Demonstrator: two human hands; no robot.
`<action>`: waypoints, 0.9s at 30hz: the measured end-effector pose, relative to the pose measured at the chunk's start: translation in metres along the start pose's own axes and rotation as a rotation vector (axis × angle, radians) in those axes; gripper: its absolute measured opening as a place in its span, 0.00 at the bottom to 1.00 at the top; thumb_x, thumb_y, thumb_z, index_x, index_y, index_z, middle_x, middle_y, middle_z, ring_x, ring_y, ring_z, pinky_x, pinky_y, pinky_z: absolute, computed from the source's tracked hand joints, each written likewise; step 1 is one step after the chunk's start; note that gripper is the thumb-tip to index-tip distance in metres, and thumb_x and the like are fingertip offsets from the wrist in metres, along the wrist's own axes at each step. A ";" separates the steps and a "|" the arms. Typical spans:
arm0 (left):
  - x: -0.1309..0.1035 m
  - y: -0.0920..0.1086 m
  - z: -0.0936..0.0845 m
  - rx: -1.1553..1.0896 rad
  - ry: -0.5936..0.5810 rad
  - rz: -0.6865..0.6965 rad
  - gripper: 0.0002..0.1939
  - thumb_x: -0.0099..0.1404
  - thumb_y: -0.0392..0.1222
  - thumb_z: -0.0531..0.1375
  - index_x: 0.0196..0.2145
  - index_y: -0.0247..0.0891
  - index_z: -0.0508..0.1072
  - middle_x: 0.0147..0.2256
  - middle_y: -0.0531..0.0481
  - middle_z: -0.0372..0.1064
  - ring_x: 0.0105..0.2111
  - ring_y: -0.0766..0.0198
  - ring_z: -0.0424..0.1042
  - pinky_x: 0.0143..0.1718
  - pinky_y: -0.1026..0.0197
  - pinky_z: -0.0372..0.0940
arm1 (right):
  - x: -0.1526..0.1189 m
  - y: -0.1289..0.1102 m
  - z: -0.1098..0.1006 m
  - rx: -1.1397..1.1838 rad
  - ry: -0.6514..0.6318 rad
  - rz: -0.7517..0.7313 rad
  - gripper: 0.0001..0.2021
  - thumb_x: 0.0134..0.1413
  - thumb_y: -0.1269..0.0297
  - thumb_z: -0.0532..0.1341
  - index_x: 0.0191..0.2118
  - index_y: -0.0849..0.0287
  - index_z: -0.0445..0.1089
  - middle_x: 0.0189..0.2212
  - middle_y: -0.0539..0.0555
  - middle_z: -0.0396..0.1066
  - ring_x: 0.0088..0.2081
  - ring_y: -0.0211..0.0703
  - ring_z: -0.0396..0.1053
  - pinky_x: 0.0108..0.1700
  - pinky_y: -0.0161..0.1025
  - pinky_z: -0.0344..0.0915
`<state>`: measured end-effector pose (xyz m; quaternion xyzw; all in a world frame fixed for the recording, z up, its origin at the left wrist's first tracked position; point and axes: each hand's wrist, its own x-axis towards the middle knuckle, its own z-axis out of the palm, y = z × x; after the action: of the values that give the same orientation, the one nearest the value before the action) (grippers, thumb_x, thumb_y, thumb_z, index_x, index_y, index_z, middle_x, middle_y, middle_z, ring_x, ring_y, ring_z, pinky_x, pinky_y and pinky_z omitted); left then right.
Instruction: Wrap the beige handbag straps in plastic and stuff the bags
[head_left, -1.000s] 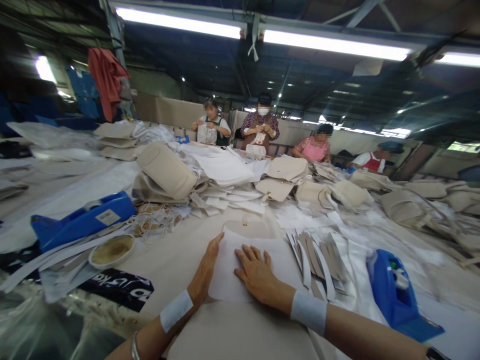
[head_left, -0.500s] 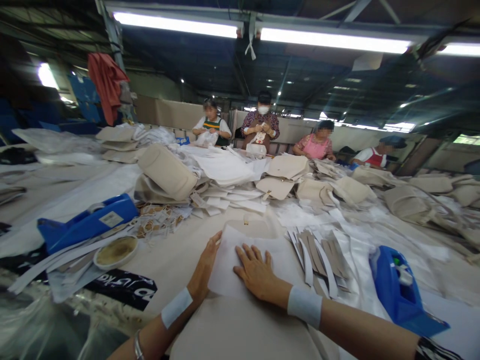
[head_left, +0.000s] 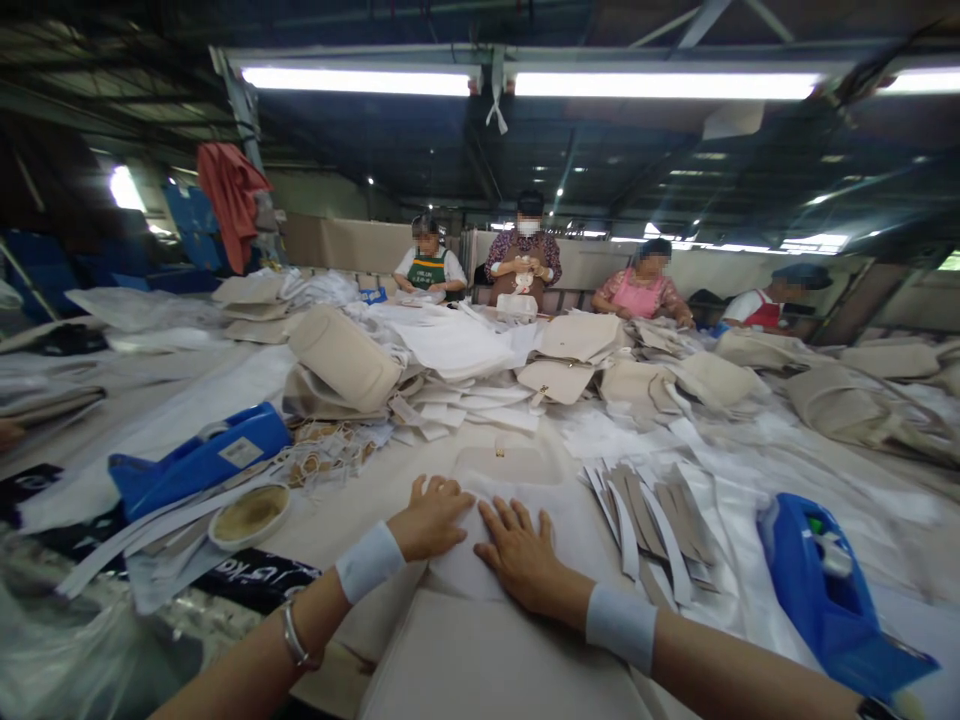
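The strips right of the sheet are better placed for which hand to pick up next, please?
Probably the right hand: it rests on the sheet, nearer the strips; the left hand is farther off.

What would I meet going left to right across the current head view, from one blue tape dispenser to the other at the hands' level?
Left blue tape dispenser → left hand → right hand → strips → right blue tape dispenser.

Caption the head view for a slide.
Left hand at a thin white sheet, right hand spread on it, with blue tape dispensers to either side.
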<state>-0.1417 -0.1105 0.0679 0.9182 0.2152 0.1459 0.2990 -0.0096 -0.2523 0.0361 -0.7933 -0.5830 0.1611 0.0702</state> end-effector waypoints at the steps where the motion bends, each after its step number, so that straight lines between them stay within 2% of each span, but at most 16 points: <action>1: -0.001 -0.002 -0.002 0.065 -0.023 -0.026 0.18 0.49 0.35 0.66 0.40 0.43 0.76 0.41 0.43 0.74 0.51 0.41 0.66 0.59 0.28 0.41 | 0.000 0.000 0.001 0.003 0.001 0.001 0.31 0.66 0.49 0.45 0.70 0.52 0.42 0.70 0.57 0.40 0.69 0.64 0.37 0.62 0.73 0.32; 4: 0.003 -0.003 -0.012 0.202 -0.015 -0.067 0.19 0.55 0.34 0.61 0.46 0.37 0.74 0.47 0.35 0.70 0.53 0.38 0.64 0.58 0.28 0.43 | 0.001 0.000 0.001 0.016 -0.003 -0.006 0.31 0.66 0.49 0.45 0.70 0.52 0.43 0.70 0.57 0.40 0.69 0.65 0.37 0.62 0.73 0.31; 7: 0.018 0.009 -0.013 0.225 0.004 -0.038 0.24 0.60 0.30 0.53 0.53 0.38 0.69 0.53 0.37 0.66 0.57 0.46 0.62 0.60 0.39 0.49 | -0.001 -0.001 0.000 0.027 -0.005 -0.010 0.31 0.66 0.49 0.45 0.70 0.52 0.43 0.70 0.58 0.41 0.69 0.66 0.37 0.62 0.74 0.31; 10: 0.034 0.022 0.005 0.168 -0.022 -0.008 0.27 0.58 0.26 0.50 0.53 0.42 0.69 0.50 0.45 0.70 0.51 0.58 0.68 0.53 0.55 0.62 | -0.002 -0.001 -0.002 0.025 0.003 -0.009 0.31 0.66 0.50 0.45 0.70 0.53 0.43 0.70 0.59 0.41 0.69 0.67 0.37 0.61 0.74 0.32; 12: 0.040 0.024 0.025 0.143 -0.023 -0.035 0.25 0.56 0.25 0.51 0.48 0.40 0.72 0.44 0.47 0.73 0.44 0.61 0.72 0.46 0.60 0.65 | -0.002 -0.001 -0.002 0.022 0.006 -0.018 0.31 0.66 0.50 0.45 0.70 0.54 0.43 0.70 0.60 0.41 0.69 0.66 0.37 0.62 0.73 0.33; 14: 0.040 0.020 0.044 0.139 0.012 -0.092 0.20 0.57 0.26 0.50 0.43 0.38 0.73 0.40 0.46 0.74 0.42 0.60 0.72 0.44 0.59 0.66 | -0.001 0.000 -0.001 0.028 0.010 -0.020 0.31 0.66 0.49 0.45 0.70 0.54 0.43 0.70 0.59 0.42 0.69 0.66 0.37 0.62 0.73 0.32; 17: 0.033 0.011 0.063 0.150 0.091 -0.156 0.16 0.63 0.28 0.46 0.41 0.37 0.71 0.41 0.44 0.73 0.44 0.59 0.71 0.47 0.56 0.64 | 0.001 0.001 0.002 0.041 0.027 -0.005 0.31 0.66 0.49 0.46 0.70 0.53 0.44 0.70 0.58 0.43 0.69 0.65 0.38 0.62 0.73 0.31; 22: 0.024 0.007 0.067 0.201 0.137 -0.145 0.14 0.68 0.32 0.46 0.40 0.38 0.71 0.42 0.45 0.72 0.46 0.59 0.68 0.48 0.56 0.61 | 0.002 0.002 0.005 0.047 0.102 0.036 0.29 0.65 0.52 0.48 0.68 0.57 0.49 0.68 0.59 0.49 0.68 0.60 0.43 0.64 0.68 0.35; 27: 0.023 0.015 0.070 0.313 0.128 -0.077 0.09 0.69 0.43 0.54 0.38 0.39 0.72 0.44 0.44 0.70 0.48 0.54 0.66 0.47 0.54 0.60 | 0.006 0.006 0.002 0.025 0.178 0.169 0.25 0.63 0.70 0.47 0.65 0.61 0.55 0.63 0.62 0.58 0.62 0.52 0.55 0.63 0.52 0.49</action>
<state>-0.0897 -0.1449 0.0258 0.9334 0.2888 0.1573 0.1433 -0.0031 -0.2489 0.0312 -0.8497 -0.5036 0.1026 0.1175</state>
